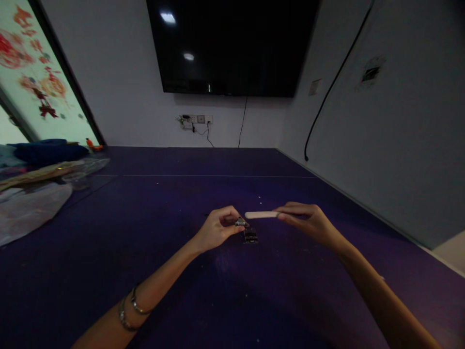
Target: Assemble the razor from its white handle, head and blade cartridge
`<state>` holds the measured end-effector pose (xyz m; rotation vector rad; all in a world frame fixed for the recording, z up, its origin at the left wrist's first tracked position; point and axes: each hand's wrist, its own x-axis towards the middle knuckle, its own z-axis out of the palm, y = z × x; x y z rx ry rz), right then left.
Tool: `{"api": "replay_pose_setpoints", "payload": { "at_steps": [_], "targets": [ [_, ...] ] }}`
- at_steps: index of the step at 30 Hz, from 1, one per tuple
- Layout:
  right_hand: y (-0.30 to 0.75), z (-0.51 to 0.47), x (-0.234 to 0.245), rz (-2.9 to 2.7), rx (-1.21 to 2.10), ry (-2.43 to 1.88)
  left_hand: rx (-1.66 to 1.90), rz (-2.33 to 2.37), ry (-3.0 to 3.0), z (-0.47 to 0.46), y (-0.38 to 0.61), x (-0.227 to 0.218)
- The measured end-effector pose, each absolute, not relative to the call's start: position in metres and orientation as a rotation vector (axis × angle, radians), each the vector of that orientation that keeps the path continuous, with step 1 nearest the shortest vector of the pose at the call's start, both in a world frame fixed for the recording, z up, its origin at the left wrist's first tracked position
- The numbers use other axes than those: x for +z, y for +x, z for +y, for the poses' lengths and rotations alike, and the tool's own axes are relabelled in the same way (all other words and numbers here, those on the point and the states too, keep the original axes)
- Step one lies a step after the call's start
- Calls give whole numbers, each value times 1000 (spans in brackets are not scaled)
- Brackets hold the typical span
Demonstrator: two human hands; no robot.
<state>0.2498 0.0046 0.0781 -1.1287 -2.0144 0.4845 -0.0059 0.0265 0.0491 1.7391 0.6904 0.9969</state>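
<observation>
My left hand (219,227) pinches a small silvery, dark-edged piece (240,222) between thumb and fingertips; its exact kind is too small to tell. Between thumb and fingers of my right hand (308,220) is a flat, pale stick with a rounded end (260,214), like a craft stick, held about level. Its free end points left, just beside the silvery piece, and whether they touch I cannot tell. Just below and right of my left fingertips is a small dark, shiny object (250,236), apparently on the purple surface (225,286).
Clear plastic sheeting (32,208) and dark blue cloth (51,151) lie at the left. A large black screen (232,48) hangs on the far wall above power sockets (201,118). A black cable (336,80) runs down the right wall.
</observation>
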Motion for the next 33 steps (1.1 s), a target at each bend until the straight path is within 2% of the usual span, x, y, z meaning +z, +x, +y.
{"api": "replay_pose_setpoints", "payload": {
  "at_steps": [17, 33],
  "targets": [
    [250, 6, 78, -2067, 588, -1054, 1005, 708, 1661, 22, -3, 53],
    [258, 15, 69, -1962, 500, -1103, 848, 382, 1320, 12, 10, 39]
  ]
}}
